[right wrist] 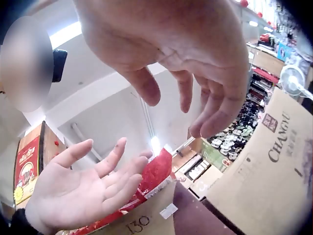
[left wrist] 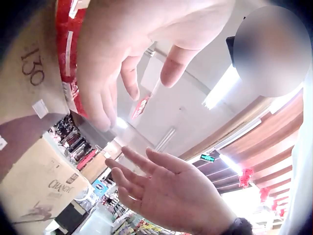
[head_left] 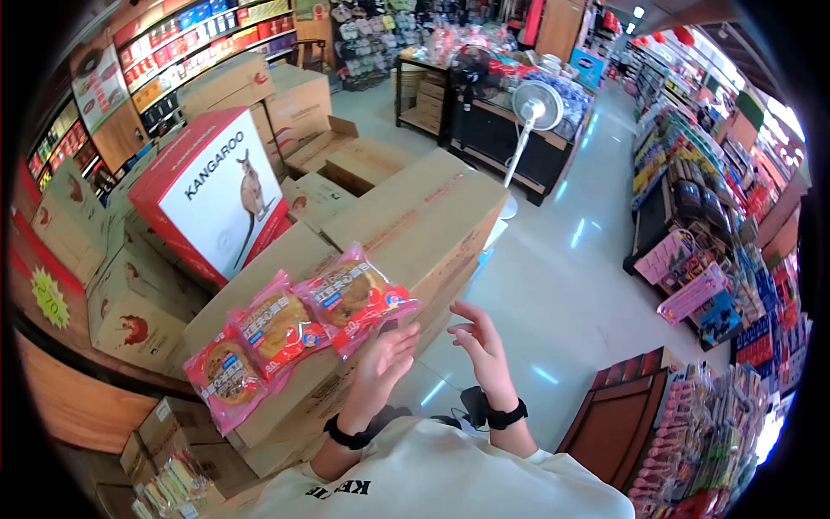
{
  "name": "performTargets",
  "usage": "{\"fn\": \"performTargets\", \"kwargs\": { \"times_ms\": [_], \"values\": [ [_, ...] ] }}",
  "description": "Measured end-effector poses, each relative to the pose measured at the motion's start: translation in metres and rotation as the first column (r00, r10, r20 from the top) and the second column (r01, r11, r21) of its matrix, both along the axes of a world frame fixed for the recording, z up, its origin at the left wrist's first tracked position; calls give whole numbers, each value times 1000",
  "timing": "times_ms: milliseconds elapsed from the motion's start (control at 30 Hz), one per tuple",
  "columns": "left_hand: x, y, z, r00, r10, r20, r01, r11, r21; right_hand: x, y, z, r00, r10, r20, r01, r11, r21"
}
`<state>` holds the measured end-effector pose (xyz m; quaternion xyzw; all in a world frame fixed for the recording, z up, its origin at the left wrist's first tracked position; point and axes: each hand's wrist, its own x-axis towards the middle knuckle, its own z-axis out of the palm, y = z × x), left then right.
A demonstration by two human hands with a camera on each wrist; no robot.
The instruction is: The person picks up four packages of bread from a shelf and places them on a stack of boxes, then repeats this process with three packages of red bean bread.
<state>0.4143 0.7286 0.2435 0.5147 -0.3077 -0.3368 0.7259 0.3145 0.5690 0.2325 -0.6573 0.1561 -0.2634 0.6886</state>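
Three red-and-clear food packs lie in a row on a cardboard box: a left pack (head_left: 226,374), a middle pack (head_left: 275,329) and a right pack (head_left: 353,297). Just below the right pack is my left hand (head_left: 380,372), its fingers loosely extended, holding nothing. My right hand (head_left: 484,350) is raised beyond the box's edge, fingers relaxed and slightly bent, also holding nothing. The left wrist view shows my left hand (left wrist: 151,39) near red packaging and my right hand (left wrist: 176,196) palm exposed. In the right wrist view, my right hand (right wrist: 181,54) hangs above my left hand (right wrist: 88,191).
A red-and-white KANGAROO box (head_left: 216,190) stands behind the packs, with more cartons (head_left: 298,104) around it. A white fan (head_left: 536,105) stands by a black display table (head_left: 501,143). Shelves of goods line the right, and a brown case (head_left: 618,415) stands at lower right.
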Motion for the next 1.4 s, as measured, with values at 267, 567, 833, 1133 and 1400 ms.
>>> {"fn": "performTargets", "kwargs": {
  "times_ms": [267, 567, 833, 1133, 1400],
  "values": [
    [-17, -43, -4, 971, -237, -4, 237, 971, 20, -42, -26, -3, 985, -171, -23, 172, 984, 52],
    [-52, -130, 7, 955, -296, 15, 295, 954, 56, -108, -101, -11, 970, -243, 1, 242, 968, 66],
    [-103, -248, 16, 907, -419, 38, 416, 906, 73, -188, -183, 33, 810, -581, 78, 570, 811, 131],
    [-136, -362, 1, 926, -373, 54, 367, 926, 92, -307, -257, 24, 609, -791, 53, 785, 611, 100],
    [-127, -455, -15, 912, -407, 58, 394, 906, 153, -314, -325, 12, 560, -828, 14, 820, 557, 136]
  ]
}}
